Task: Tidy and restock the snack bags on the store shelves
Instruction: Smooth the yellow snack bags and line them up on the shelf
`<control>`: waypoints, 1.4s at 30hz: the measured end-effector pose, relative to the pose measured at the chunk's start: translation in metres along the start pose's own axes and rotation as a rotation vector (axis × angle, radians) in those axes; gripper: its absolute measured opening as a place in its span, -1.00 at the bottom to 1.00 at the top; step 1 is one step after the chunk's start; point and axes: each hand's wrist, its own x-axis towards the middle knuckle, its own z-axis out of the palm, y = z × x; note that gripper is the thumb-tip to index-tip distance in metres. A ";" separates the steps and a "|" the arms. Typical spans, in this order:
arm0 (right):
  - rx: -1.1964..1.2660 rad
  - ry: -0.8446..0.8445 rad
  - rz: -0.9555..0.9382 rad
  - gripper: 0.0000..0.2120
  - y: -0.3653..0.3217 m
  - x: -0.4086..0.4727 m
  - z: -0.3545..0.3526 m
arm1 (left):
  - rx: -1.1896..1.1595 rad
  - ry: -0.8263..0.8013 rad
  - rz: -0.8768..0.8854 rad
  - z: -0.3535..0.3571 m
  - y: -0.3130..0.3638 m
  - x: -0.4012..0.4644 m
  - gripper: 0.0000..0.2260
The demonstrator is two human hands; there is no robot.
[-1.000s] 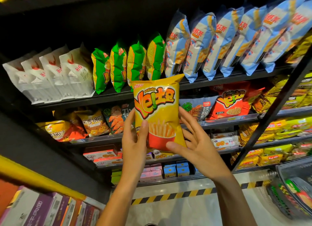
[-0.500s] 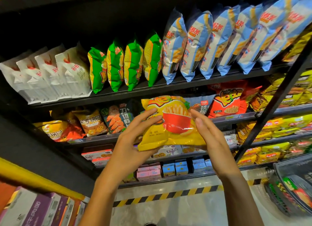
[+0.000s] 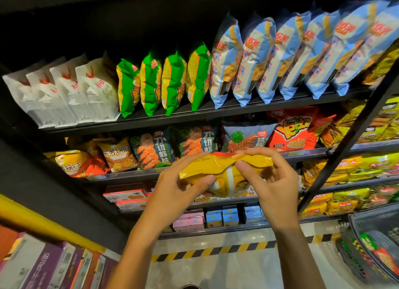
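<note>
Here, at centre frame, the yellow snack bag (image 3: 224, 172) lies nearly flat, its long axis running left to right and rising slightly toward the right, its crimped end pointing right. The left hand (image 3: 179, 187) grips the bag's left end, thumb on the near side and fingers curled over the far edge. The right hand (image 3: 272, 181) pinches the top edge further right, thumb in front and fingers bent over it. The bag is held in the air in front of the second shelf (image 3: 216, 172), partly hiding the boxes below it.

On the top shelf, from upper left to upper right, stand white bags (image 3: 64, 92), green bags (image 3: 164, 81) and blue bags (image 3: 280, 58). Behind the hands sit shrimp chip bags (image 3: 172, 146) and a red bag (image 3: 293, 133). A wire basket (image 3: 371, 245) sits at lower right.

The bag is glossy yellow, creased, with a pale back seam.
</note>
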 end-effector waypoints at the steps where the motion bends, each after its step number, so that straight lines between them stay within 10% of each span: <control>1: 0.015 0.028 0.018 -0.81 0.000 0.000 0.002 | -0.006 0.001 -0.003 0.001 0.000 0.000 -0.58; 33: 0.055 0.001 0.219 -0.75 -0.002 0.003 0.000 | -0.139 0.200 -0.128 0.019 -0.003 0.006 -0.53; 42: 0.164 -0.191 0.270 -0.51 -0.026 0.022 -0.012 | 0.127 0.060 0.235 0.001 0.016 0.013 -0.60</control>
